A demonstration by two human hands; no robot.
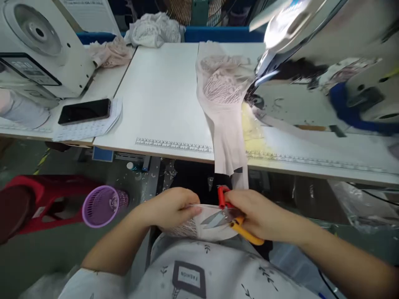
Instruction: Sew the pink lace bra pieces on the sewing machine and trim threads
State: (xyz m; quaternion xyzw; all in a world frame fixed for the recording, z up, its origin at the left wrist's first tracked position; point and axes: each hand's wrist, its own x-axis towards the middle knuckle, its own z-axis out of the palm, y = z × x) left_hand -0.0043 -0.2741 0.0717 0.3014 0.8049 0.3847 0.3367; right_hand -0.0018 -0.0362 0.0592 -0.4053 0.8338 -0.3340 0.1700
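Note:
My left hand (176,207) pinches the edge of a pale pink lace garment (205,218) low in the view, in front of the printed shirt. Scissors with one red and one orange handle (247,232) are in my right hand (258,214); their blades lie parted over the garment, pointing left. Right-hand fingers also touch its right part, though the exact hold is partly hidden. Above the hands, a pale pink lace piece (226,116) lies on the white table (162,95) and hangs over its front edge, its upper right side by the sewing machine (264,66).
A phone (84,111) rests on papers (107,124) at the left, near another machine (46,45). Bundled lace garments (156,31) lie at the back. On the floor side are a purple basket (101,207) and red stool (59,199). Another person's sleeve (25,110) shows far left.

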